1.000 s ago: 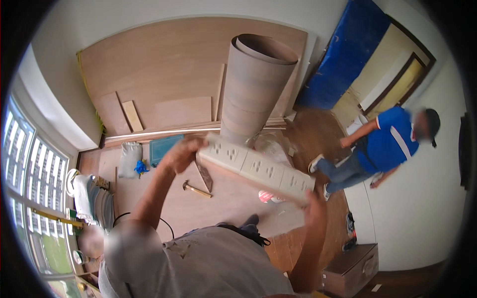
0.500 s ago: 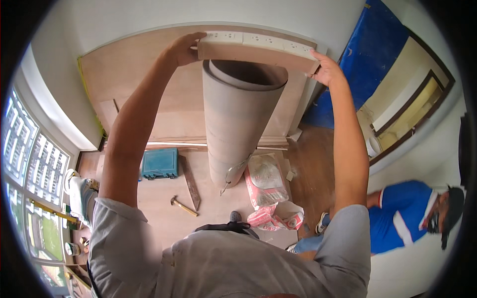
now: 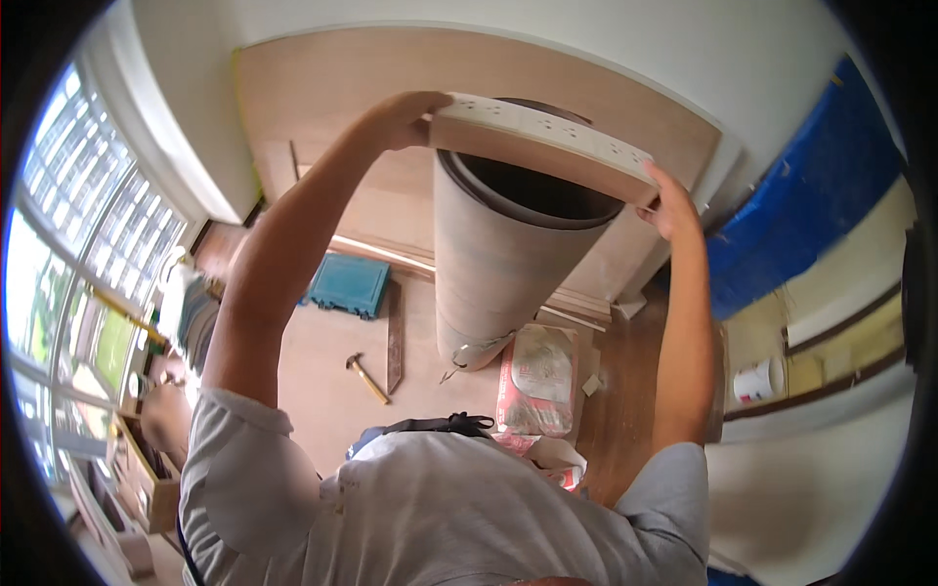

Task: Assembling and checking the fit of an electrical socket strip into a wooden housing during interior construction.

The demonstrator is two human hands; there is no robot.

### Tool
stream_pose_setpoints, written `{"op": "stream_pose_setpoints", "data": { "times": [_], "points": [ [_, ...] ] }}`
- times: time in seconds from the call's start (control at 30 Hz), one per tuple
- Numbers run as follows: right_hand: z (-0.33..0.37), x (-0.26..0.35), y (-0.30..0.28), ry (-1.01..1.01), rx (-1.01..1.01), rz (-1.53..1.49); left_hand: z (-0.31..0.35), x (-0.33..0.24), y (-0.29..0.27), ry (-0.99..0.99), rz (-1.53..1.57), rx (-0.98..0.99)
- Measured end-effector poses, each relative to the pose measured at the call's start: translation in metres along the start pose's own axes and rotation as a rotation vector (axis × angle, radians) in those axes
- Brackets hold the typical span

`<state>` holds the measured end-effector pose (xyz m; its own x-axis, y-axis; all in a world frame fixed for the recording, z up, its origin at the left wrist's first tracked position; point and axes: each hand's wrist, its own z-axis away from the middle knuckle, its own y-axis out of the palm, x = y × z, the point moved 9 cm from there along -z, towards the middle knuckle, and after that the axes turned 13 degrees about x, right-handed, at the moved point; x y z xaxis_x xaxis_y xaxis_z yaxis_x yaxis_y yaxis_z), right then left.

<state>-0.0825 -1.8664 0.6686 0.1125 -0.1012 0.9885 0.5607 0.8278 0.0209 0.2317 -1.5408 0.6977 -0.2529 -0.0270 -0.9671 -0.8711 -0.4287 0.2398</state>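
Observation:
A long wooden box (image 3: pixel 537 156) with a row of white power-socket plates along its top is held up at arm's length, slanting down to the right. My left hand (image 3: pixel 410 119) grips its left end, and my right hand (image 3: pixel 670 205) has the right end between thumb and fingers. Behind and below the box stands a tall grey roll of sheet material (image 3: pixel 508 264), upright, its open top partly hidden by the box. I cannot tell whether box and roll touch.
On the floor lie a teal tool case (image 3: pixel 349 284), a hammer (image 3: pixel 367 379), a dark flat strip (image 3: pixel 394 337) and a red-and-white sack (image 3: pixel 537 381). A large board (image 3: pixel 342 88) leans on the wall. A blue sheet (image 3: pixel 801 195) hangs at right; a white bucket (image 3: pixel 759 381) stands below it.
My view has swung, shifting the room across the picture. The box now crosses in front of the roll's open top and slants more. The person in blue at right has left the view.

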Motion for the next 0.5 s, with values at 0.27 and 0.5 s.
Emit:
{"op": "stream_pose_setpoints", "data": {
  "times": [0.27, 0.5],
  "points": [
    [0.001, -0.001, 0.016, -0.055, 0.064, -0.133, 0.002, -0.010, -0.011, -0.023, -0.225, -0.112],
    [0.003, 0.006, 0.034, -0.022, 0.037, -0.044, 0.012, 0.006, -0.029, -0.046, -0.151, -0.112]
  ]
}}
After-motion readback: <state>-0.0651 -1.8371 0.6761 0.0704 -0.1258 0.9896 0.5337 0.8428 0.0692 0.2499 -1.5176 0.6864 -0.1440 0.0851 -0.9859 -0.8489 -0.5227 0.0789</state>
